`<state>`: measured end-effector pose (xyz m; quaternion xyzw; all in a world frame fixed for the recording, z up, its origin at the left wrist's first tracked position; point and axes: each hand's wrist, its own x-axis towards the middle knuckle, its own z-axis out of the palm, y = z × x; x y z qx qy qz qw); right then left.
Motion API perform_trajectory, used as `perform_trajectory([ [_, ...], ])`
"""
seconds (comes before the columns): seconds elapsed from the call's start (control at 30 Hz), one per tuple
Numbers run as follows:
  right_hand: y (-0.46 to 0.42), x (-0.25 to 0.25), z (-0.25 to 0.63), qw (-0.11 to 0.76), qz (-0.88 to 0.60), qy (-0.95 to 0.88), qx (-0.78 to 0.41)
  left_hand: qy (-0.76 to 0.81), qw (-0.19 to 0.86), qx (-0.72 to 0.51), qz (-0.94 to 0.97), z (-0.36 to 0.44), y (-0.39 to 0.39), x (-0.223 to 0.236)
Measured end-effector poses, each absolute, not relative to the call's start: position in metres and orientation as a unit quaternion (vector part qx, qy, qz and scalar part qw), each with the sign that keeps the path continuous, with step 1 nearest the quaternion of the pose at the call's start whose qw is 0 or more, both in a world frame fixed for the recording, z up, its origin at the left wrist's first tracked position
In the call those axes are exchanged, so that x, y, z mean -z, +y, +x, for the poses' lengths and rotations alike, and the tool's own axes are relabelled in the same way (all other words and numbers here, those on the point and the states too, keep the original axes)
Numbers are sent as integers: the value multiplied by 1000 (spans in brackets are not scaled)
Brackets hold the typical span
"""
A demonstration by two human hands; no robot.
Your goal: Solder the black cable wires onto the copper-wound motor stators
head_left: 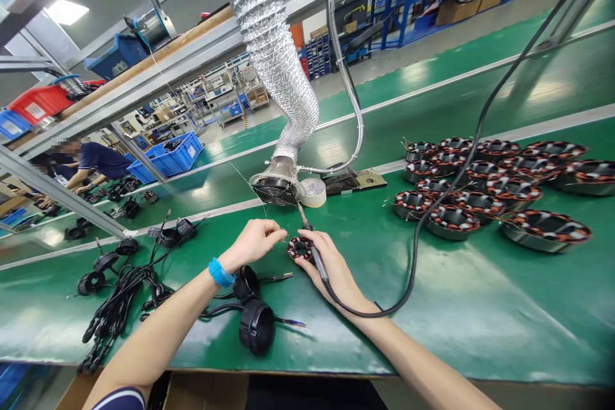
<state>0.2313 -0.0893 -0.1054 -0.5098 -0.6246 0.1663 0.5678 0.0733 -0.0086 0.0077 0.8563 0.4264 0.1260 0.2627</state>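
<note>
My right hand [336,266] holds a soldering iron [319,264], its tip pointing up and away, and its thumb and fingers also grip a small motor stator [298,248] with copper windings. Close on the stator's left, my left hand [257,242] is closed in a pinch, with a thin wire [285,241] at the fingertips; whether this is a stator lead or solder is hard to tell. Below my left wrist lie two black round plastic housings [257,327] with cables and bare wire ends. Just beyond my hands is a fume extractor nozzle [276,189] with a round grille.
Several stators [451,221] stand at the right. Black cables [122,291] with housings lie at the left. The iron's cord [414,262] loops across the right side. A tape roll [313,193] sits beside the silver duct [288,70]. Another person [100,161] works at the far left.
</note>
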Motion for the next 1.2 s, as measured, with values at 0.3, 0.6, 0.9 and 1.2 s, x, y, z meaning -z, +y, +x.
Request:
perform_trajectory([
  [0.3, -87, 108, 230, 577, -505, -620, -168, 397, 433, -65, 807, 79, -3, 4],
  [0.6, -89, 107, 231, 573, -504, -625, -165, 438, 397, -52, 805, 69, -5, -9],
  [0.9, -89, 110, 230, 562, -518, -629, -145, 326, 120, 99, 933, 59, -28, 3],
  [1.2, -86, 110, 228, 534, -540, -643, -100, 419, 251, -88, 868, 27, -6, -2],
])
